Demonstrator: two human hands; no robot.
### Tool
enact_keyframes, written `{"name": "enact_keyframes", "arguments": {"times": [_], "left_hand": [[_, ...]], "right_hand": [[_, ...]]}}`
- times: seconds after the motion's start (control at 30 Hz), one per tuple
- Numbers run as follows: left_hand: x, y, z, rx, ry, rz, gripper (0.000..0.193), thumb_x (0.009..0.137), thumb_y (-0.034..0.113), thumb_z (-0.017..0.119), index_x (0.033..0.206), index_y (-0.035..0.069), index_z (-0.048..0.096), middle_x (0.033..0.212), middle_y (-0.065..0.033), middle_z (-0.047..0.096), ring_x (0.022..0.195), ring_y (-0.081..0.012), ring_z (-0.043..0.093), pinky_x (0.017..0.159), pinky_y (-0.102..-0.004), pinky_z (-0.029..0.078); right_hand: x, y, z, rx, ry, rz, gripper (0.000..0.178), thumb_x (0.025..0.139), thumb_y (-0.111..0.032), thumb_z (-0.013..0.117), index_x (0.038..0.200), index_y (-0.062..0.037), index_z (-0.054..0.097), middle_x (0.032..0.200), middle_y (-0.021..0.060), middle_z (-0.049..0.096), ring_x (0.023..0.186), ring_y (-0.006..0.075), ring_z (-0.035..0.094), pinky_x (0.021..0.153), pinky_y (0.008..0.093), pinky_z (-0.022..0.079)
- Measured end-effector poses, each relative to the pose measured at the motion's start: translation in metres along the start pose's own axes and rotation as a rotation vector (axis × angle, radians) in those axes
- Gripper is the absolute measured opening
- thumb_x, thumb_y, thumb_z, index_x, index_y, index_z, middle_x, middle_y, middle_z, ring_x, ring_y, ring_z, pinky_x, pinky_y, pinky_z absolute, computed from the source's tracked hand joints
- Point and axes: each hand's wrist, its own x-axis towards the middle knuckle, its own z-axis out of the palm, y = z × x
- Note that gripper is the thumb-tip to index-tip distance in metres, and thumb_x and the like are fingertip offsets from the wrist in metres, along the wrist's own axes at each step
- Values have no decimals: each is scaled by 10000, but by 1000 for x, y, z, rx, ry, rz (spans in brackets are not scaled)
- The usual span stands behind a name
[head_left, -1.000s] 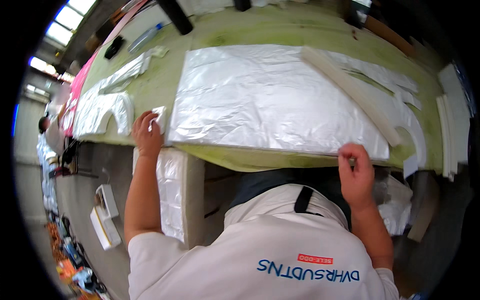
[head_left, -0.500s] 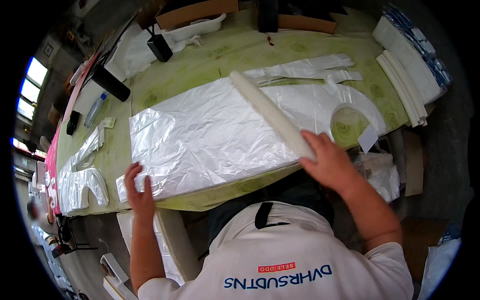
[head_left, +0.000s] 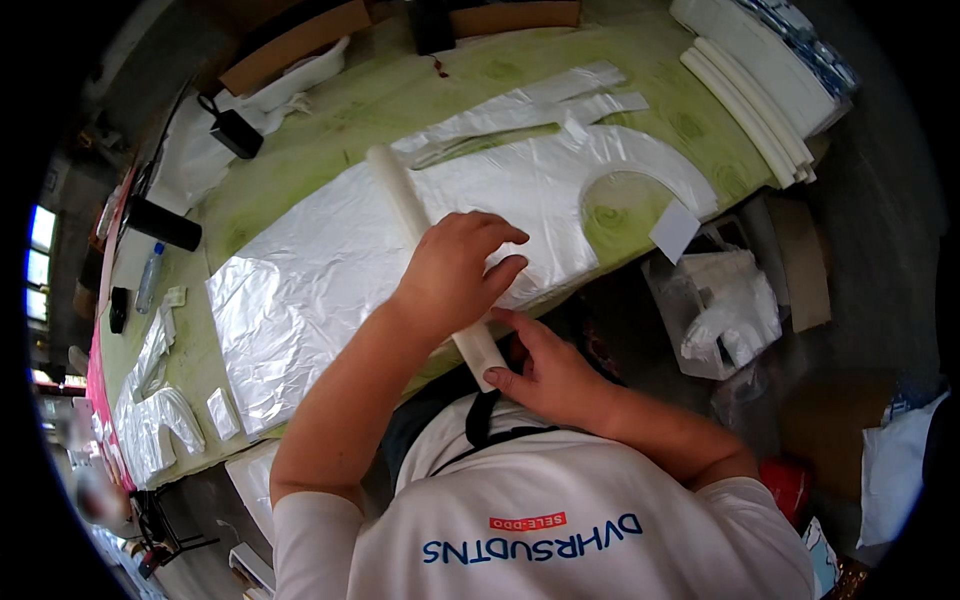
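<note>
Right hand (head_left: 555, 375) grasps the near end of one long pale tube (head_left: 400, 200), thumb pressed on one side and fingers round the other, just beyond the wearer's waist. The left hand (head_left: 460, 268) is over the middle of the same tube, palm down, with thumb and forefinger parted and nothing between them; whether its palm touches the tube cannot be told.

The tube slants across one large, crinkled sheet of silvery-white film (head_left: 310, 270), its far end resting there and its near end reaching past the tabletop (head_left: 330, 125) edge toward the body. Toward the right, the sheet curves round one big rounded cut-out, and one square white card (head_left: 675, 232) lies beside that opening. Two film strips (head_left: 520, 105) run along the sheet's far side.

To the left are one small folded film piece (head_left: 222, 412) and one arched film piece (head_left: 165, 430). Farther out stand or lie one clear bottle (head_left: 149, 280) with a blue cap, one black cylinder (head_left: 165, 223) and one black box (head_left: 235, 133) with a loop. At the far right, at least two pale rolls (head_left: 745, 112) lie side by side next to one white stack (head_left: 755, 60). Below the tabletop's right edge sits one clear plastic bag (head_left: 735, 305).
</note>
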Motion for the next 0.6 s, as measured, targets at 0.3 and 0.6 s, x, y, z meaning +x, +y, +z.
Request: {"name": "enact_keyframes", "arguments": {"times": [0.3,0.6], "left_hand": [[50,-3,34,66,-390,-339,289,884,244,725,1070,25,690,1005,-163,717,904,-333,699,830,-405,553],[30,-1,11,-270,-112,-569,213,940,217,696,1065,45,690,940,-64,693,838,-170,638,796,-331,532]], "right_hand": [[-13,38,-21,281,217,-82,416,943,-116,710,1320,-15,565,938,69,577,752,118,551,693,274,497],[62,41,-82,-560,481,-555,323,844,-153,702,1149,-48,678,1177,138,638,1121,357,564,974,461,454]]}}
